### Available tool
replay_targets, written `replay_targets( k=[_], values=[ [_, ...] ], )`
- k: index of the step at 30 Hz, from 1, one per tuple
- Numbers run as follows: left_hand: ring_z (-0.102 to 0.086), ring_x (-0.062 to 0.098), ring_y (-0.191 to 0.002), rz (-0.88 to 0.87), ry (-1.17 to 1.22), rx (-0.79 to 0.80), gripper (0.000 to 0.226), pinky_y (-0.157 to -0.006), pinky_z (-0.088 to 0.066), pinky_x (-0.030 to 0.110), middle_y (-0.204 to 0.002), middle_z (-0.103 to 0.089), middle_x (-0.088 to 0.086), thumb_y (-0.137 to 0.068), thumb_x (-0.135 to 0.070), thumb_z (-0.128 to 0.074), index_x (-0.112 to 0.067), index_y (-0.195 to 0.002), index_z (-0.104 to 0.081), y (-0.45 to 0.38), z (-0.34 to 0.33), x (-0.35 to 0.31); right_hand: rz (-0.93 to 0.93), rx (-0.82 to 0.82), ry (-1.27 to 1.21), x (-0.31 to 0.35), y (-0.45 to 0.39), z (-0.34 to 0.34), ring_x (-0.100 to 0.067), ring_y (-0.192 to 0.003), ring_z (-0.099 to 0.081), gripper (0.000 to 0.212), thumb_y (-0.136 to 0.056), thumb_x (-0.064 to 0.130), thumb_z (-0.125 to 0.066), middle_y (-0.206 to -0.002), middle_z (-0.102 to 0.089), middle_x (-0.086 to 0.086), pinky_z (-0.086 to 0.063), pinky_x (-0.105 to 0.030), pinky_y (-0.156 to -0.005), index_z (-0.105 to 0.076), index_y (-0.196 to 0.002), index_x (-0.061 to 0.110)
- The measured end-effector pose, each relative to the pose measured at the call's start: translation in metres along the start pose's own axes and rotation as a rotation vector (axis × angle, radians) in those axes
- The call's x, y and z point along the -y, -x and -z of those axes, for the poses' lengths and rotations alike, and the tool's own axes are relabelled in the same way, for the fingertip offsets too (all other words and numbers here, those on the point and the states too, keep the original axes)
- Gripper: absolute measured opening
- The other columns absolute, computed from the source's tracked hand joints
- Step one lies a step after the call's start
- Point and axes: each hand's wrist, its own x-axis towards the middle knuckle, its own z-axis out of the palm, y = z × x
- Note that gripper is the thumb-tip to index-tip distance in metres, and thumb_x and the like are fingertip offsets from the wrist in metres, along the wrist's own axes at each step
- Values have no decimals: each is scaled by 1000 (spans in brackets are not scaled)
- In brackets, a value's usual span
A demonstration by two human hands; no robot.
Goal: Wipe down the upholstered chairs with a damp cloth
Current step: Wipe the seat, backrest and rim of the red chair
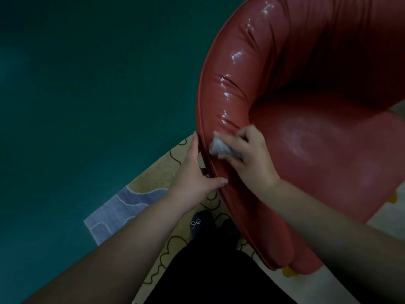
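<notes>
A red, shiny upholstered armchair (306, 88) fills the right side of the head view, its curved armrest running toward me. My right hand (252, 154) presses a bunched grey cloth (221, 148) against the top of that armrest. My left hand (195, 170) grips the armrest's outer edge just left of the cloth, thumb over the seam and fingers down the outside. Wet streaks glint along the armrest beyond the cloth.
A beige rug (157, 178) with dark squiggles and a lilac corner patch lies under the chair and my dark shoes (200, 224). Dark green floor (87, 95) spreads to the left. My black clothing shows at the bottom centre.
</notes>
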Motion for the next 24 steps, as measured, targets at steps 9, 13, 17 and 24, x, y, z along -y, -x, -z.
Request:
replay_targets(
  k=[9, 13, 17, 24],
  values=[
    [-61, 7, -112, -23, 14, -10, 112, -95, -51, 37, -121, -45, -47, -65, -13, -84, -43, -148, -16, -3, 1, 0, 59, 7, 115, -3, -67, -22, -29, -87, -45, 39, -81, 41, -63, -92, -48, -9, -44, -39, -79, -69, -117, 28],
    [-61, 13, -112, 15, 13, -11, 118, -95, -52, 39, -121, -39, -47, -64, -15, -85, -53, -145, -9, -1, -1, -2, 42, 6, 56, 3, -30, -8, -24, -87, -43, 38, -83, 37, -58, -92, -47, -8, -40, -30, -80, -69, -118, 27],
    [-58, 15, -117, 20, -2, -22, 120, -97, -50, 37, -131, -39, -35, -62, -19, -86, -52, -146, -6, -1, -1, -4, 37, 55, 24, 2, -12, -2, -21, -88, -41, 38, -83, 32, -57, -92, -45, -7, -32, -21, -81, -68, -118, 26],
    [-50, -5, -120, -27, -15, -18, 118, -101, -47, 37, -142, -30, -31, -65, -20, -84, -43, -150, -6, -27, 14, -12, -75, -122, 20, -5, -80, -20, -28, -91, -46, 40, -78, 28, -73, -95, -41, -2, -36, -26, -87, -69, -117, 24]
  ],
)
